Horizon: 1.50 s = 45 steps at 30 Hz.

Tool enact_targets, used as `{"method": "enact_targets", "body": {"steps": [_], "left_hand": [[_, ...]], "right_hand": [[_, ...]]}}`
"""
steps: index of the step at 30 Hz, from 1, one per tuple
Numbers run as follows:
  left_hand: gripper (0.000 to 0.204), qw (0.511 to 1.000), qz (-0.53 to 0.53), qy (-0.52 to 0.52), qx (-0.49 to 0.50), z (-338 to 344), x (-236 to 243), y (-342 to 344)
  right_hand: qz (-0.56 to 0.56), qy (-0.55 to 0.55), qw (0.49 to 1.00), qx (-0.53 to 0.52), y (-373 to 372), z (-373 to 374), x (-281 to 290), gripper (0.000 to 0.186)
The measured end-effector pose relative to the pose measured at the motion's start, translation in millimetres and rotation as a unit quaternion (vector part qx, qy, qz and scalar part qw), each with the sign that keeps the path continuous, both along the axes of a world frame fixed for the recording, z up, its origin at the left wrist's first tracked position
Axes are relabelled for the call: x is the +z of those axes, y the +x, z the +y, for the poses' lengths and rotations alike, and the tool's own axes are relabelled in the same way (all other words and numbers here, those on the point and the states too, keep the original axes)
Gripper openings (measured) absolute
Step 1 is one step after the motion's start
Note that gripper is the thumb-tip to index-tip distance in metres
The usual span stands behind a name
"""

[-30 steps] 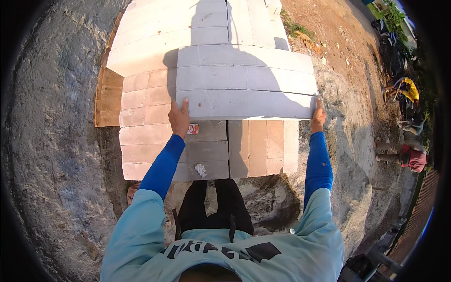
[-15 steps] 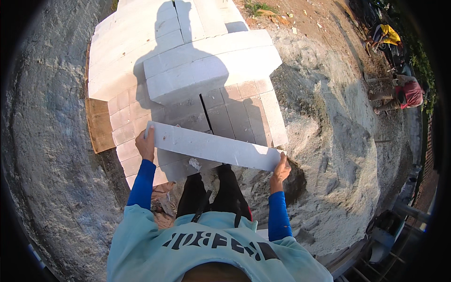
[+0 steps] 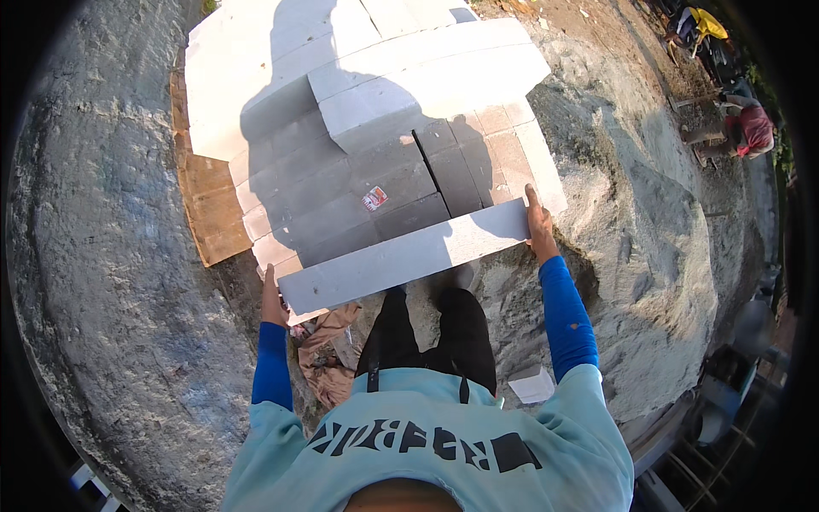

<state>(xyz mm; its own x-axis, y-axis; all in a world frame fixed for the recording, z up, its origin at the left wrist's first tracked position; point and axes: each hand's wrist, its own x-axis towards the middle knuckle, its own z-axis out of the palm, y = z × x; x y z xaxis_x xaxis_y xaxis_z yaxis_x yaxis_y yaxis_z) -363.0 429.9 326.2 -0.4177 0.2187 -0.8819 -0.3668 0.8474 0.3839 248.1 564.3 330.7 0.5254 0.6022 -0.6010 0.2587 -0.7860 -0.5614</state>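
Observation:
A long pale block [image 3: 401,256] spans between my two hands near the front edge of the stack, tilted in the picture with its right end farther forward. My left hand [image 3: 273,290] is closed on its left end, fingers partly hidden, and my right hand [image 3: 539,224] grips its right end. Behind it lies a tier of greyish blocks [image 3: 363,166] with a dark gap and a small red-and-white label [image 3: 374,198]. Higher rows of white blocks [image 3: 426,51] carry the shadow of my head and shoulders.
Brown board [image 3: 213,230] lies along the stack's left. Rough grey ground [image 3: 631,247] surrounds it. Crumpled brown material [image 3: 328,354] is by my legs, a white piece [image 3: 531,386] at lower right. A person in red [image 3: 746,128] and a yellow-clad person [image 3: 704,26] are at upper right.
The held block has left the upper tier and come toward my body. Since half a second ago its left end has dropped nearer me and its right end has moved forward.

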Motion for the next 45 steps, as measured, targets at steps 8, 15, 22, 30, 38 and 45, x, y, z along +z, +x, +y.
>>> {"method": "enact_targets", "body": {"steps": [8, 15, 22, 30, 38, 45], "left_hand": [[0.035, 0.968, -0.229, 0.06, -0.088, 23, -26, -29], [0.066, 0.923, -0.213, 0.272, -0.171, -70, 24, 4], [0.07, 0.808, -0.24, 0.219, -0.492, -165, 124, 152], [0.074, 0.714, -0.294, 0.162, -0.615, -386, 120, 400], [0.071, 0.558, -0.386, 0.105, -0.727, -619, 88, 637], [0.04, 0.515, -0.27, 0.129, -0.803, -807, 115, 734]], "right_hand": [[0.245, -0.141, 0.958, -0.039, -12, 3, 27, 0.062], [0.34, 0.099, 0.91, -0.216, 21, -304, 28, 0.072], [0.284, 0.212, 0.795, -0.492, -26, -739, 24, 0.07], [0.134, 0.24, 0.627, -0.729, -76, -1111, 101, 0.058], [0.032, 0.306, 0.56, -0.769, -92, -1345, 179, 0.067], [0.011, 0.344, 0.519, -0.783, -89, -1469, 208, 0.064]]}}
